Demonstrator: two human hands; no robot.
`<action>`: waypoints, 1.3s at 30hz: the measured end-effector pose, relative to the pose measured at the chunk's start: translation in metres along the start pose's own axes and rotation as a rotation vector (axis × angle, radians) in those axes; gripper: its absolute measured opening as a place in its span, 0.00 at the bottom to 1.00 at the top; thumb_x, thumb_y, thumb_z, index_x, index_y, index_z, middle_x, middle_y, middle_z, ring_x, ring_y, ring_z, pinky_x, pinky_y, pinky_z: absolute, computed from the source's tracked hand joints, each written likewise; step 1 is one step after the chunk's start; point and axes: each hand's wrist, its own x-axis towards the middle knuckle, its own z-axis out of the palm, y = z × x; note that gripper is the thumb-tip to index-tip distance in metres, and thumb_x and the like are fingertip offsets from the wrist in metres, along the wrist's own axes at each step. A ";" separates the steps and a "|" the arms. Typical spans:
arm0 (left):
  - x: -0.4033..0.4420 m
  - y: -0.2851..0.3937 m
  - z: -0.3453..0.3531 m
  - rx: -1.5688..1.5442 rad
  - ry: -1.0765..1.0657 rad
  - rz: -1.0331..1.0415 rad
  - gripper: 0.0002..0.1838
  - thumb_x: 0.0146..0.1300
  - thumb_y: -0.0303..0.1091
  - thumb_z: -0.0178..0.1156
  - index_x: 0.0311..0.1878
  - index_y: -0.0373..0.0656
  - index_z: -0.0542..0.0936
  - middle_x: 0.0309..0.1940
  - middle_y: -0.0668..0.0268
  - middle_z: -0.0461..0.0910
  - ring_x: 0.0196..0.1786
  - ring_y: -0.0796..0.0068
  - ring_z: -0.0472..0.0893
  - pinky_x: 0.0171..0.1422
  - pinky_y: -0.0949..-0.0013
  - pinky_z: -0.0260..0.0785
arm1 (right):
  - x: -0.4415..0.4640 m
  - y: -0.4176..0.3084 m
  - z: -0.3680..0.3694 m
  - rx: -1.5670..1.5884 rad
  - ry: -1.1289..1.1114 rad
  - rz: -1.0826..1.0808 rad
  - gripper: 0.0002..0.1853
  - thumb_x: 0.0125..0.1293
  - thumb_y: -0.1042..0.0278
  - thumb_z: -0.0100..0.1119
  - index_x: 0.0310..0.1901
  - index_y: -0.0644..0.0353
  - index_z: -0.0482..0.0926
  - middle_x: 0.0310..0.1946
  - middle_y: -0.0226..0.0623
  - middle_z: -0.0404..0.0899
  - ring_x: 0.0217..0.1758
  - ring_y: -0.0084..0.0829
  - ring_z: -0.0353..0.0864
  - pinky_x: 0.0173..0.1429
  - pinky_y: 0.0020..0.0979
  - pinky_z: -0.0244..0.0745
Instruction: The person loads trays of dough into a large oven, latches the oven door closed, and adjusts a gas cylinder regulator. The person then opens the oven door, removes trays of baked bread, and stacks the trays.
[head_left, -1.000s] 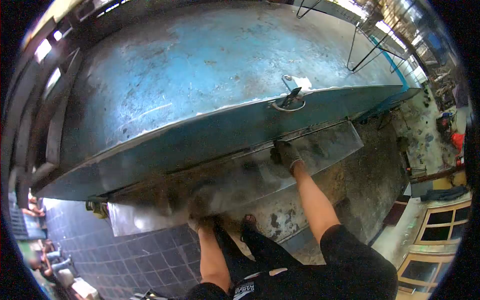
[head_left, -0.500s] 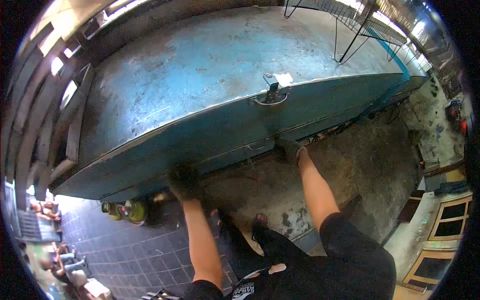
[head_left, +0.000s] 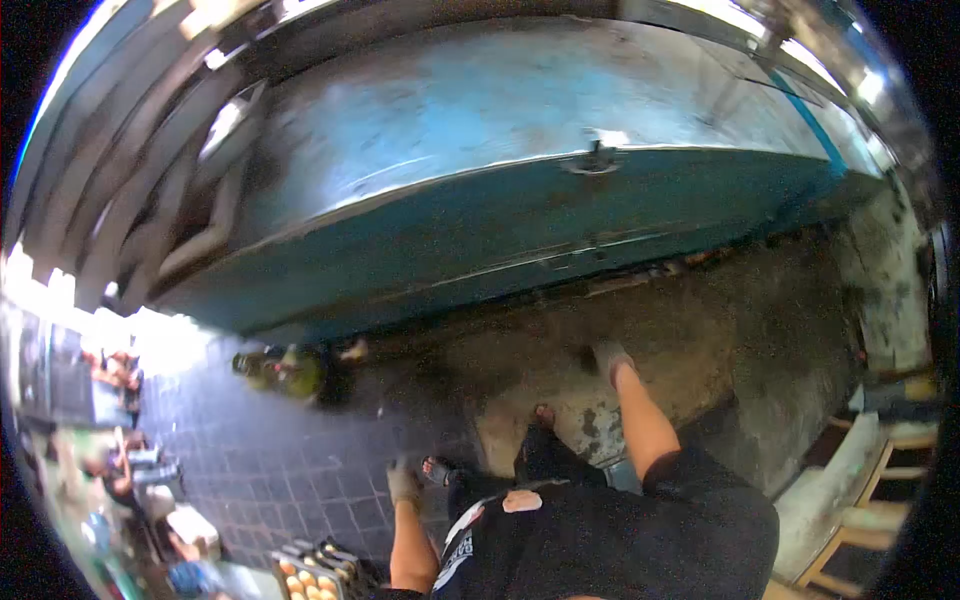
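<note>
A long blue metal box (head_left: pixel 480 225) with a worn, shiny top spans the view ahead of me. On its front edge sits a metal latch (head_left: pixel 597 157). My left hand (head_left: pixel 404 485), in a greyish glove, hangs low over the dark tiles, apart from the box. My right hand (head_left: pixel 608 361), gloved too, is above the stained concrete in front of the box, touching nothing I can see. Motion blur hides how the fingers of both hands are set, and no held thing shows.
Green rounded objects (head_left: pixel 285 373), perhaps gas cylinders, stand at the box's left end. A tray of round, pale-brown items (head_left: pixel 310 582) is at lower left. Other people (head_left: pixel 122 480) are at far left. Wooden frames (head_left: pixel 880 500) stand at right.
Both hands have come away from the lower front of the blue box, back towards my body. The left has dropped beside my leg. The view has shifted, and the tray shows at lower left.
</note>
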 end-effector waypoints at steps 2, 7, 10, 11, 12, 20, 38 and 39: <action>0.011 -0.084 -0.099 0.513 0.105 0.039 0.50 0.64 0.62 0.74 0.82 0.35 0.82 0.71 0.38 0.90 0.73 0.40 0.89 0.77 0.48 0.79 | -0.028 -0.060 0.038 0.197 -0.076 -0.046 0.37 0.90 0.55 0.55 0.95 0.48 0.60 0.97 0.39 0.55 0.99 0.48 0.55 0.99 0.48 0.53; -0.030 -0.215 -0.296 0.767 0.011 -0.215 0.49 0.63 0.60 0.76 0.80 0.32 0.84 0.77 0.41 0.87 0.80 0.40 0.85 0.83 0.51 0.76 | -0.081 -0.223 0.074 0.433 -0.303 -0.055 0.33 0.89 0.50 0.56 0.88 0.53 0.69 0.91 0.45 0.66 0.94 0.50 0.65 0.94 0.49 0.62; -0.024 -0.255 -0.375 0.105 0.266 -0.415 0.41 0.70 0.56 0.73 0.77 0.34 0.86 0.67 0.45 0.93 0.66 0.42 0.91 0.69 0.48 0.82 | -0.081 -0.326 0.042 0.474 -0.291 -0.078 0.32 0.89 0.48 0.57 0.84 0.57 0.75 0.86 0.49 0.72 0.90 0.51 0.71 0.90 0.49 0.67; -0.016 -0.255 -0.403 -0.082 0.206 -0.460 0.38 0.72 0.55 0.72 0.76 0.36 0.87 0.62 0.47 0.94 0.59 0.44 0.93 0.62 0.47 0.84 | -0.073 -0.361 0.025 0.473 -0.246 -0.107 0.32 0.88 0.47 0.57 0.83 0.58 0.77 0.85 0.50 0.74 0.89 0.51 0.73 0.89 0.49 0.69; -0.005 -0.253 -0.430 0.166 0.180 -0.319 0.33 0.75 0.52 0.69 0.73 0.37 0.88 0.50 0.52 0.93 0.46 0.50 0.91 0.51 0.47 0.83 | -0.062 -0.394 0.007 0.449 -0.176 -0.153 0.32 0.88 0.46 0.57 0.81 0.59 0.79 0.84 0.52 0.77 0.88 0.51 0.75 0.88 0.49 0.71; 0.118 -0.008 -0.535 -0.051 0.271 -0.001 0.43 0.74 0.51 0.72 0.88 0.44 0.76 0.48 0.61 0.89 0.41 0.70 0.86 0.39 0.59 0.78 | -0.014 -0.646 -0.233 1.038 0.166 -0.173 0.34 0.85 0.43 0.62 0.77 0.64 0.85 0.68 0.48 0.92 0.66 0.47 0.92 0.75 0.47 0.82; 0.415 0.337 -0.611 0.372 -0.078 0.325 0.50 0.69 0.47 0.72 0.91 0.35 0.70 0.87 0.39 0.76 0.87 0.45 0.79 0.91 0.55 0.69 | 0.097 -0.958 -0.452 0.868 -0.008 -0.260 0.33 0.81 0.46 0.63 0.76 0.61 0.87 0.72 0.53 0.91 0.76 0.50 0.90 0.82 0.45 0.81; 0.450 0.334 -0.613 0.421 -0.107 0.362 0.50 0.68 0.47 0.72 0.92 0.36 0.71 0.88 0.40 0.75 0.87 0.45 0.79 0.90 0.55 0.71 | 0.113 -0.978 -0.458 0.903 -0.001 -0.304 0.33 0.82 0.47 0.62 0.78 0.62 0.85 0.72 0.52 0.91 0.74 0.49 0.92 0.81 0.44 0.81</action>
